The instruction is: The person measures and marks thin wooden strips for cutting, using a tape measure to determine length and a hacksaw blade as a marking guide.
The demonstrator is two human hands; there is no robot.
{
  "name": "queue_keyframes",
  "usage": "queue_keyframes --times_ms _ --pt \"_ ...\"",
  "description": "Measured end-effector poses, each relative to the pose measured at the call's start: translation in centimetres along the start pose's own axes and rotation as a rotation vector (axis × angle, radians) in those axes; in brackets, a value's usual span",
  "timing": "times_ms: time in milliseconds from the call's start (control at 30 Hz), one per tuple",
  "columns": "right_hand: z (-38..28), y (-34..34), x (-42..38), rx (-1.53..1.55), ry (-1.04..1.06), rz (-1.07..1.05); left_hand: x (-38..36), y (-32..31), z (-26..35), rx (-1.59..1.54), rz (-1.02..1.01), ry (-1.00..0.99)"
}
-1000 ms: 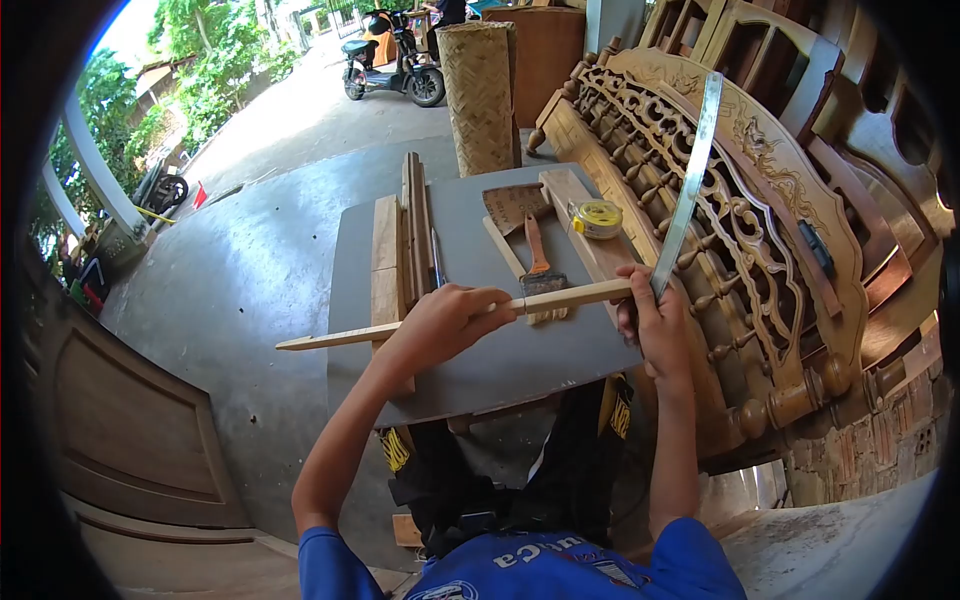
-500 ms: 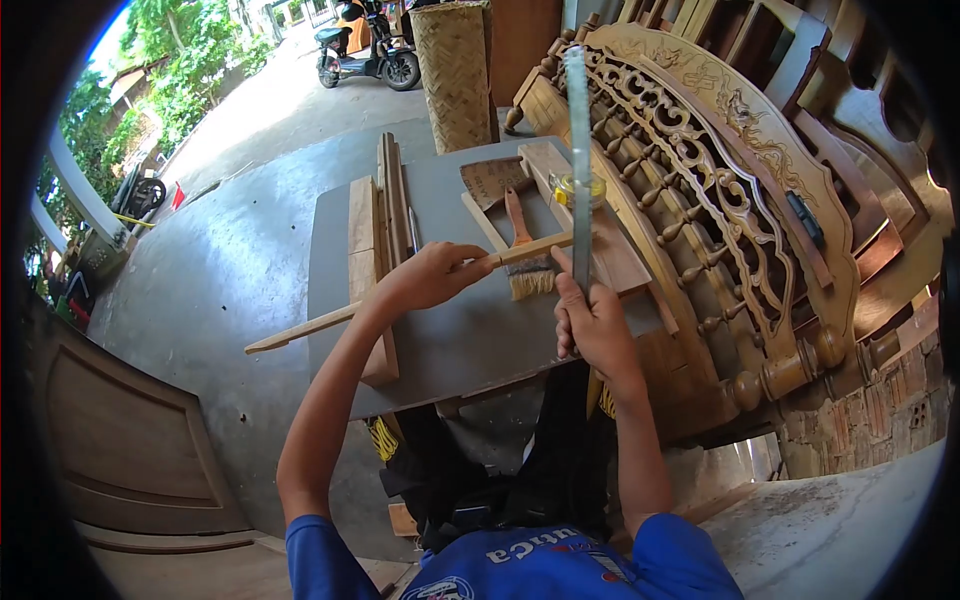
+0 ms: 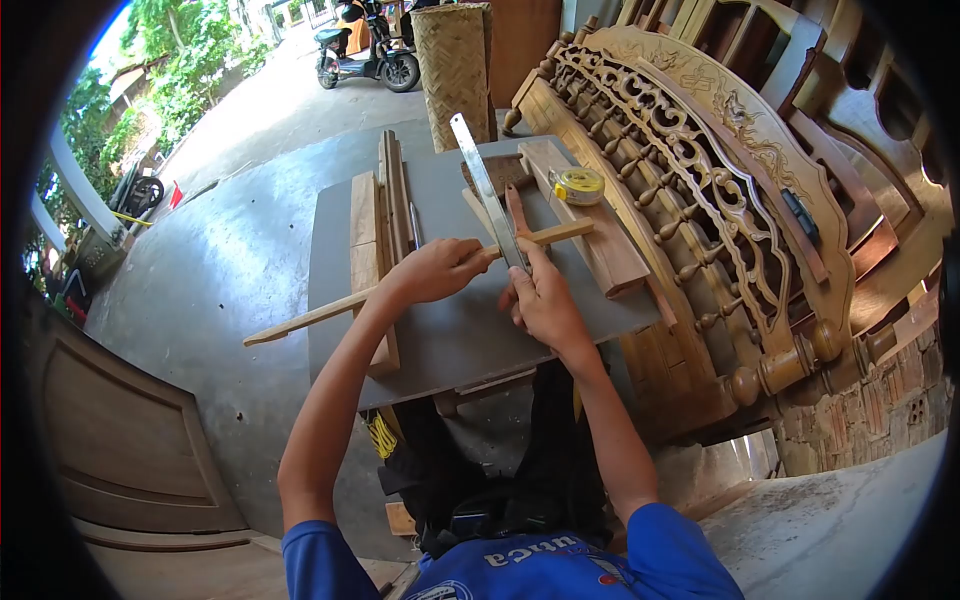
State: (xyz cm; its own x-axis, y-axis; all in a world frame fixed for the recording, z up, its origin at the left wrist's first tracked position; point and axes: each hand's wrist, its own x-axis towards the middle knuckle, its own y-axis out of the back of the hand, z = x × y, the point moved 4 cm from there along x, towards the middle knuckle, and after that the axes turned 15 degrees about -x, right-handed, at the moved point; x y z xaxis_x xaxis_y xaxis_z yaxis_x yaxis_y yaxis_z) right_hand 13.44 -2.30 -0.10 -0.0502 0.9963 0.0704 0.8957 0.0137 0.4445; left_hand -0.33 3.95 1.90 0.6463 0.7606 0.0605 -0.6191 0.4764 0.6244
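Note:
My left hand [image 3: 438,270] is closed around a thin wooden strip [image 3: 308,318] near its middle. The strip runs across the grey table, its tapered left end jutting past the table edge. In my right hand [image 3: 543,302] is a steel ruler [image 3: 484,182], gripped near its lower end. The ruler slants up and to the left, crossing over the strip just right of my left hand. Behind the ruler lies a paintbrush [image 3: 514,203]; its bristles are mostly hidden by my right hand. A pencil-like thin rod [image 3: 415,226] rests on the table left of the ruler.
Wooden boards [image 3: 364,225] lie along the left of the grey table [image 3: 450,345]. At the right, a yellow tape measure [image 3: 577,185] sits on a wooden block [image 3: 610,255]. A carved wooden headboard [image 3: 690,190] leans beyond it. A rolled woven mat [image 3: 452,75] stands behind.
My right hand has swung left with the steel ruler, which has gone from upright at the right to slanting across the wooden strip. My left hand keeps its hold, almost still.

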Motion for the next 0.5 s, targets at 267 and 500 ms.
queue_keyframes --times_ms 267,500 --pt "0.17 -0.6 0.56 -0.156 0.122 0.109 -0.07 -0.22 0.19 0.144 0.091 0.027" --pt "0.21 -0.57 0.1 0.205 -0.072 -0.054 -0.03 -0.18 0.1 0.12 0.12 0.002"
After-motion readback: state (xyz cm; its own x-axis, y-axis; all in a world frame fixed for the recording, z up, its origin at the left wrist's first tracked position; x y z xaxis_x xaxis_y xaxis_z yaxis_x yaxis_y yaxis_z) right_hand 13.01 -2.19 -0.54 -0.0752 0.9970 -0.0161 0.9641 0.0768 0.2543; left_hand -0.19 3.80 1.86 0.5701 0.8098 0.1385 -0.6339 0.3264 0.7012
